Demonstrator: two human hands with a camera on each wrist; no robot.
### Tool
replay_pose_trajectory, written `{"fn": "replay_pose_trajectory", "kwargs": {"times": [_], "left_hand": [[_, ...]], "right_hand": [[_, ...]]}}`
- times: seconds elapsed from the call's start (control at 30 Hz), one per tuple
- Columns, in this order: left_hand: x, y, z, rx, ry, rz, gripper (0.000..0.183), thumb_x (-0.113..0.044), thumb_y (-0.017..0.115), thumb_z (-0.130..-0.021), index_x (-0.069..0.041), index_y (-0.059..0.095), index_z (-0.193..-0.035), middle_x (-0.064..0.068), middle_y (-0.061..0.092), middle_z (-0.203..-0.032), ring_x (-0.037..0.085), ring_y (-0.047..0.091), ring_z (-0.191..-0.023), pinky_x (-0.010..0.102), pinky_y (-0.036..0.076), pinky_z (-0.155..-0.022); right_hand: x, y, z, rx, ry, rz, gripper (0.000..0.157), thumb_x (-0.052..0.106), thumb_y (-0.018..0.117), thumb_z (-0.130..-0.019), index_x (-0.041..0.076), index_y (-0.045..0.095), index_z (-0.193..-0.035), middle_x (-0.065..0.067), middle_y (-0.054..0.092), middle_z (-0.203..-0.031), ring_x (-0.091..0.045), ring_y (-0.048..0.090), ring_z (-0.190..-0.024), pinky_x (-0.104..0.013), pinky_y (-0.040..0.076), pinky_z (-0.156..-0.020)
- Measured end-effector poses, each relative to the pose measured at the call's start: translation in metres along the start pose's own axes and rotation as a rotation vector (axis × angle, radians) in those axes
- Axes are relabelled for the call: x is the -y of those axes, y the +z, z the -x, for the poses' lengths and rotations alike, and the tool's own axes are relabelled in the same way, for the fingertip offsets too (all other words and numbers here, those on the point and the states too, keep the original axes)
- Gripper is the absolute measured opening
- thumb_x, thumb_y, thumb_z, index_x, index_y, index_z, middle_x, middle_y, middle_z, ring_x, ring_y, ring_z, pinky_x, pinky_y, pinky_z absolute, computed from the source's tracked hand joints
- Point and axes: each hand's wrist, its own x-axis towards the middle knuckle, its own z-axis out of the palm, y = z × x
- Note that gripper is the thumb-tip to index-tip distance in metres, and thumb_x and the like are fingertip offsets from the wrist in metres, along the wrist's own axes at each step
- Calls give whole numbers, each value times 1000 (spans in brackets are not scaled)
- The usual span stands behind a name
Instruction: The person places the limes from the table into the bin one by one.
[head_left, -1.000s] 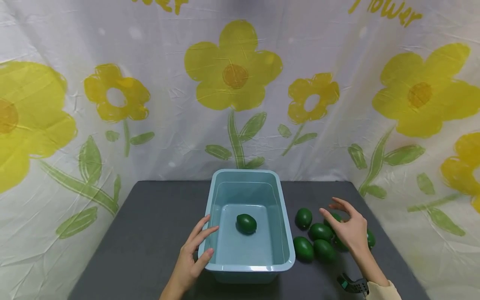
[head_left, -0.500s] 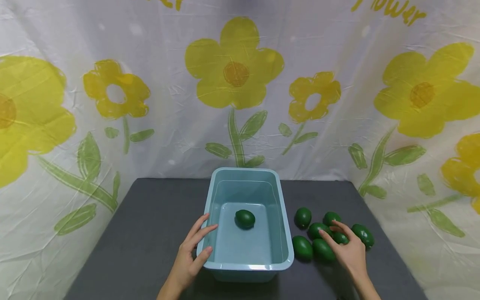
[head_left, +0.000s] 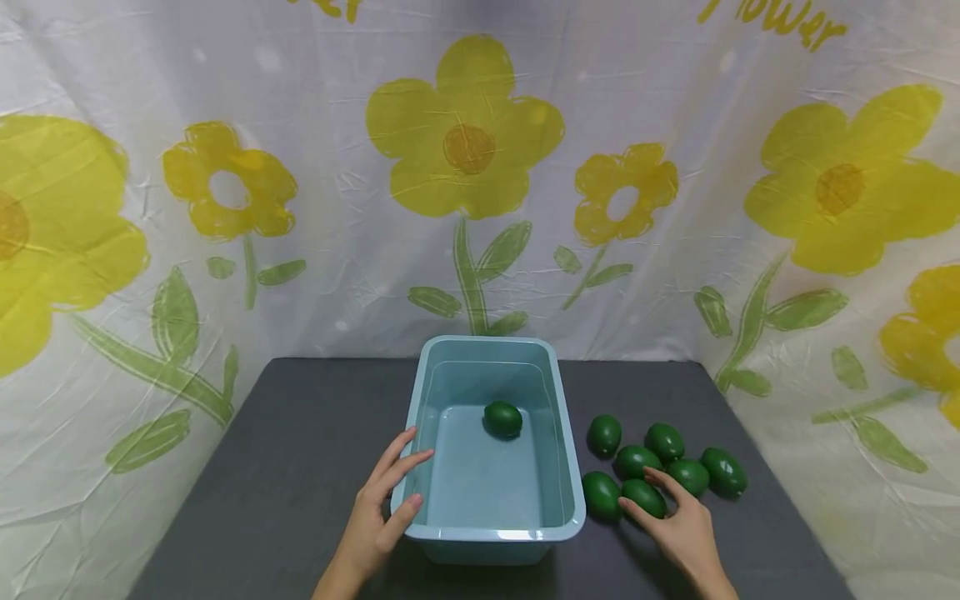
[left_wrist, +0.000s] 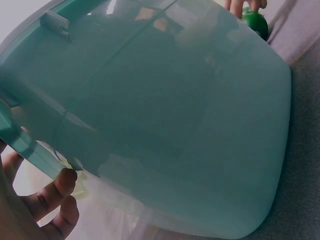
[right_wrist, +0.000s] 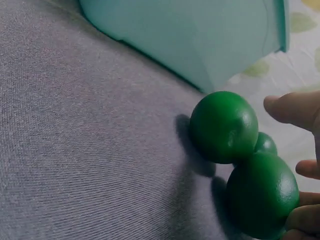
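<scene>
My left hand [head_left: 382,508] rests on the left rim of a light blue plastic tub [head_left: 495,536]; its fingertips reach over the edge. Inside the tub lies one dark green lime [head_left: 502,419], towards the back. To the right of the tub, my right hand [head_left: 678,529] hovers with thumb and fingers spread around a lime [head_left: 643,498] at the front of a loose group. In the right wrist view, the thumb [right_wrist: 292,110] stands apart from the limes, while the other fingers are right at the far side of the nearer lime [right_wrist: 262,195].
Another lime [head_left: 602,496] sits between that front lime and the tub. Several more lie behind, including one farthest right [head_left: 724,472]. Everything stands on a dark grey cloth-covered table [head_left: 330,417], with a flower-printed white curtain [head_left: 337,275] behind and at both sides.
My right hand has come down and left, from above the back of the group to the front lime. The lime in the tub has rolled back and right. My left hand stays on the rim.
</scene>
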Motion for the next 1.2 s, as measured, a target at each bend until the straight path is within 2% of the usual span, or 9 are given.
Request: {"fn": "replay_pose_trajectory", "kwargs": {"times": [0.23, 0.37, 0.63, 0.8, 0.93, 1.2], "left_hand": [[2, 1, 0, 1, -2, 19, 49, -6, 62, -97, -23, 67, -143, 9, 43, -166, 11, 45, -144, 36, 56, -96], [2, 1, 0, 0, 7, 12, 50, -6, 61, -97, -23, 67, -144, 9, 43, -165, 10, 44, -146, 36, 54, -99], [1, 1, 0, -7, 7, 7, 50, -6, 62, -96, -22, 67, -143, 7, 44, -165, 12, 43, -147, 35, 50, -105], [3, 1, 1, -2, -8, -9, 49, -7, 61, -97, -21, 67, -143, 8, 43, -166, 14, 43, -147, 36, 50, -106], [6, 0, 2, 9, -28, -13, 49, -8, 60, -98, -23, 66, -144, 7, 42, -167, 12, 42, -148, 37, 51, -104], [7, 0, 2, 17, 10, -9, 51, -5, 60, -97, -21, 65, -145, 11, 41, -166, 9, 41, -148, 36, 53, -101]], "right_hand": [[-10, 4, 2, 31, 12, 72, 84, 55, 89, -81, 5, 64, -144, -27, 66, -139, -51, 62, -124, -66, 48, -101], [-18, 5, 5, 48, 38, 94, 88, 57, 87, -82, 5, 59, -148, -30, 63, -142, -54, 61, -123, -67, 48, -100], [-23, 6, 6, 16, 67, 109, 80, 52, 82, -89, 4, 59, -148, -29, 67, -135, -52, 64, -118, -67, 48, -98], [-23, 6, 5, 13, 86, 112, 81, 54, 82, -89, 3, 59, -148, -29, 67, -135, -52, 64, -118, -67, 48, -98], [-22, 6, 4, 14, 107, 90, 82, 58, 80, -89, 5, 60, -148, -27, 69, -133, -50, 65, -117, -67, 49, -98], [-16, -3, 1, 11, 125, 43, 83, 63, 78, -89, 9, 59, -150, -25, 69, -132, -47, 65, -116, -65, 49, -97]]}}
